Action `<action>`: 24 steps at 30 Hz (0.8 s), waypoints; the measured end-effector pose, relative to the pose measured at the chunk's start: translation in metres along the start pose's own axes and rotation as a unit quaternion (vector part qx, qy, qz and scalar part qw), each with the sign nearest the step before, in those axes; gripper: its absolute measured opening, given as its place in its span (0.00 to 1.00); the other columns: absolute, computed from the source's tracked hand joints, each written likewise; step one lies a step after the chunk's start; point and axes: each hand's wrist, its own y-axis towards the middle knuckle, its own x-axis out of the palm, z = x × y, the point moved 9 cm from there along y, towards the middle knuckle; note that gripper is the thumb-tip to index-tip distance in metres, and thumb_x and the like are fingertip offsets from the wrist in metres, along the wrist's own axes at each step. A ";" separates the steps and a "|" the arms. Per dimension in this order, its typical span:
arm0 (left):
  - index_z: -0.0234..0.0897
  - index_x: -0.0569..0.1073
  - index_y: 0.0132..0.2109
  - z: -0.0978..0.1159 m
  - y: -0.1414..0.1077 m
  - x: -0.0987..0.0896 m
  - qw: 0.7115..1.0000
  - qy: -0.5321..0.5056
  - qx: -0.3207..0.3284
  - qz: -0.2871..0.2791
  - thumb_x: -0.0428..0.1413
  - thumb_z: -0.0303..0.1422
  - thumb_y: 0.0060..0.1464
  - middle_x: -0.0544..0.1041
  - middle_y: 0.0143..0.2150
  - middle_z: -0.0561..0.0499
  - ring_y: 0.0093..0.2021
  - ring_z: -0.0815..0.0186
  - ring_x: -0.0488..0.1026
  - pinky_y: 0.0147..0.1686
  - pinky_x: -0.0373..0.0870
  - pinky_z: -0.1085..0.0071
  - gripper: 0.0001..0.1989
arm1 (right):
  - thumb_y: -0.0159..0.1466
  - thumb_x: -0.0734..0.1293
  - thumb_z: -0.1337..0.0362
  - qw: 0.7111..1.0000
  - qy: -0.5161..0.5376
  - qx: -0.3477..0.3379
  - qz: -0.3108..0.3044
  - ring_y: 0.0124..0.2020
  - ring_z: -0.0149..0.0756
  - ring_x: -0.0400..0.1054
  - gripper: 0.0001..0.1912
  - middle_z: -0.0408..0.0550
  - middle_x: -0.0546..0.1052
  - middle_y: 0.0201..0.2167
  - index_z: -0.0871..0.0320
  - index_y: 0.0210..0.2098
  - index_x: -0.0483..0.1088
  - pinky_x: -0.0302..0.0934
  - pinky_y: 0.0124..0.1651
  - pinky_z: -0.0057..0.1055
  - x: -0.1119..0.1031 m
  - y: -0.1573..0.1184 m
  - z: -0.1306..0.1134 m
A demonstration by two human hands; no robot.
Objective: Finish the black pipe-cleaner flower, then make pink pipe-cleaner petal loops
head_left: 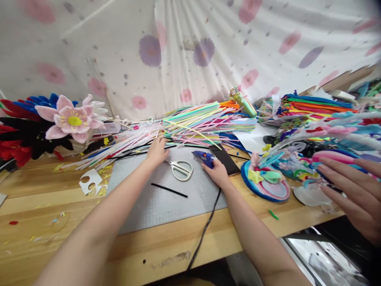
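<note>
My left hand (156,151) reaches to the far side of a grey cutting mat (166,198), its fingers touching a spread of pastel pipe cleaners (196,121); whether it grips any is hidden. My right hand (216,171) is closed on a blue glue gun (204,156), whose black cord (205,230) runs back over the table edge. White-handled scissors (181,169) lie on the mat between my hands. A short black stick (169,190) lies nearer to me on the mat.
A pink pipe-cleaner flower (71,118) stands at left with red, black and blue ones. A round blue and pink craft piece (266,183) and a black phone (224,158) lie right of the gun. Another person's hand (354,190) reaches in at far right. Flowered cloth hangs behind.
</note>
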 end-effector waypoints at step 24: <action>0.35 0.74 0.43 0.024 0.050 0.025 0.989 0.138 0.053 -0.020 0.43 0.27 0.57 0.74 0.44 0.42 0.47 0.55 0.70 0.43 0.66 0.61 0.15 | 0.55 0.65 0.52 0.997 -0.054 0.034 -0.040 0.39 0.41 0.68 0.19 0.53 0.72 0.35 0.62 0.36 0.71 0.63 0.44 0.37 0.004 0.000 -0.004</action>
